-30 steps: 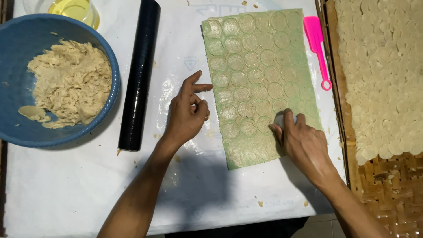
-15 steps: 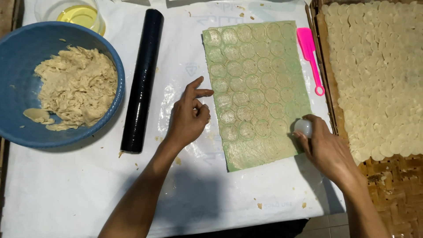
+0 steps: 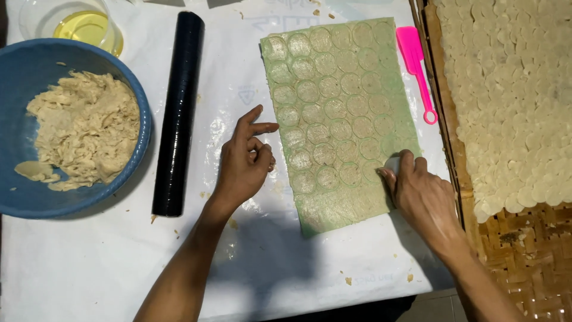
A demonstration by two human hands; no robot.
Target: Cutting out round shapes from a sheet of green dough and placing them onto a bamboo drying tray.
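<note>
Right hand (image 3: 424,194), grip closed on a small round cutter (image 3: 391,163), presses it into the green dough sheet (image 3: 333,113) at its lower right edge, mid-worktop. Left hand (image 3: 244,161) loose, empty, forefinger touching the sheet's left edge. Black rolling pin (image 3: 177,113) left, pink spatula (image 3: 418,71) right.

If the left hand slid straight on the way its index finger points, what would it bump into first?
Probably the left edge of the thin green sheet of dough stamped with circles; the left hand points its index finger right at it, nothing lying between.
</note>
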